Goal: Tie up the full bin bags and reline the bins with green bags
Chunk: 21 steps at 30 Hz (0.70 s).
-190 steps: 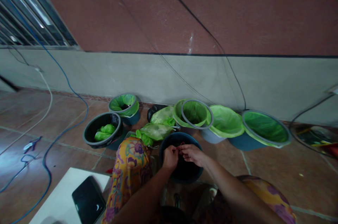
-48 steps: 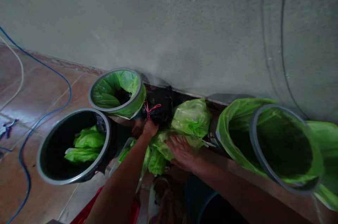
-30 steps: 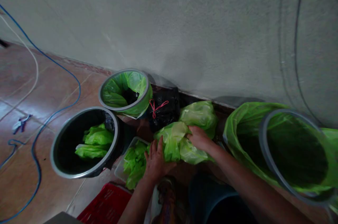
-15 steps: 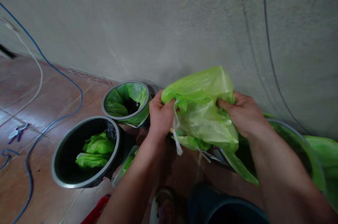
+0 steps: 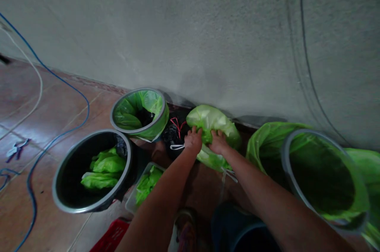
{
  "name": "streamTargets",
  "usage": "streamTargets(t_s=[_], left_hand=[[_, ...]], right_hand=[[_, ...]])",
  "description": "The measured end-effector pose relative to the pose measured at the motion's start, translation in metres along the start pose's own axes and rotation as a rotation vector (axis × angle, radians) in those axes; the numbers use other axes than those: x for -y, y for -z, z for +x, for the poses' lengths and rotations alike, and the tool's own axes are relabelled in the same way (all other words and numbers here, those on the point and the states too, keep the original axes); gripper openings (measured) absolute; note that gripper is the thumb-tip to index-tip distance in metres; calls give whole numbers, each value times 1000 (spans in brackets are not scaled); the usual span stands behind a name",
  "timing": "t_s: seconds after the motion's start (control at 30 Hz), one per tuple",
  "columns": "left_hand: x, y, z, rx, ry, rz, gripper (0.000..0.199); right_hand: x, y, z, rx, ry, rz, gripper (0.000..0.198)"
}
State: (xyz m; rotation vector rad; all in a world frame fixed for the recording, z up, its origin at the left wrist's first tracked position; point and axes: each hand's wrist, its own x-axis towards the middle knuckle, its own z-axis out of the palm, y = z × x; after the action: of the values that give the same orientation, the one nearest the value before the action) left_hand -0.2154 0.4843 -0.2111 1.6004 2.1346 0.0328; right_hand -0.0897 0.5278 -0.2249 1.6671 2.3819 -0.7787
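Note:
A light green plastic bag [image 5: 215, 119] sits puffed up on the floor by the wall. My left hand [image 5: 193, 140] rests on its left side, fingers spread against the plastic. My right hand [image 5: 218, 142] presses on the bag's middle with its fingers apart. The palms' undersides are hidden. Just left of the bag lies a black plastic bag [image 5: 171, 133] with a red tie. A white drawstring shows at the green bag's lower edge.
Left stand a green-lined bin [image 5: 137, 129] and a dark bin [image 5: 69, 200] with green plastic inside. A clear tub [image 5: 130, 203] and red object [image 5: 109, 238] lie nearer. Right is a ringed, green-lined bin [image 5: 292, 188]. A blue cable [image 5: 56, 140] crosses the floor.
Both hands have gone down with the green bag, from in front of the wall to the floor, and their grip has loosened. The black bag now shows.

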Motion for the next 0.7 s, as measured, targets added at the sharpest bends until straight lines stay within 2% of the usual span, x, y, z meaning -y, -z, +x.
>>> streamTargets(t_s=[0.1, 0.2, 0.27, 0.4, 0.47, 0.53, 0.6, 0.7], left_hand=[[5, -5, 3, 28, -3, 20, 67], [6, 1, -6, -1, -17, 1, 74], [5, 8, -20, -49, -39, -7, 78], [10, 22, -60, -176, -103, -31, 79], [16, 29, -80, -181, -106, -82, 74], [22, 37, -100, -130, -110, -158, 64], [30, 46, -120, -35, -106, -238, 51], [43, 52, -154, 47, -32, -352, 40]], right_hand=[[-4, -4, 5, 32, -34, -60, 84], [1, 13, -2, 8, -1, -37, 91], [10, 27, -18, -44, 4, 13, 90], [27, 52, -80, -147, 79, 150, 75], [26, 64, -119, -207, 130, 237, 66], [15, 76, -159, -294, 151, 324, 58], [-5, 85, -197, -385, 106, 397, 49], [-38, 87, -248, -427, -86, 501, 41]])
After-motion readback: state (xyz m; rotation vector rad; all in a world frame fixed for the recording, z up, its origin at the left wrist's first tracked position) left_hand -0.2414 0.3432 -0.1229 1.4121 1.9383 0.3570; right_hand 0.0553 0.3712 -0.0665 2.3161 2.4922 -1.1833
